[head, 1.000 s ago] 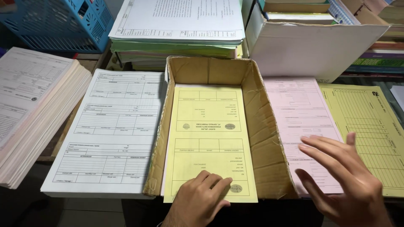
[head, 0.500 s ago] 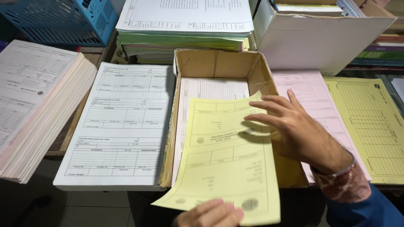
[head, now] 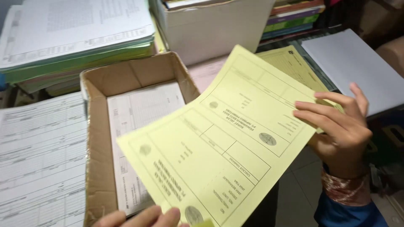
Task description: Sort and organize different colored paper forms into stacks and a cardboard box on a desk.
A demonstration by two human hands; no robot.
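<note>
1. Yellow form sheet is now being held up in the air by both hands, whereas a second ago it was lying flat on top of the pile inside the cardboard box.
2. Half a second ago it was only being peeled up at one end; now it is hanging clear above the box's right wall, tilted, with its printed side facing the camera.
3. Right hand is gripping the sheet's far right edge, its fingers spread over the printed face and the thumb hidden behind the paper.
4. Left hand is showing only at the bottom edge of the view, fingers curled at the sheet's near corner; they appear to be pinching it, though the grip itself is partly cut off.
5. With the yellow sheet lifted out, a white printed form is showing as the top layer in the box.
6. Judging from this, one sheet is being separated from the pile, and the box's remaining contents are lying undisturbed.
7. Beside the box on the left, a stack of white forms is resting on the bench; behind it a thick pile of white and green papers is sitting.
8. A second yellow form is lying under the raised sheet, near a blank white sheet.
</note>
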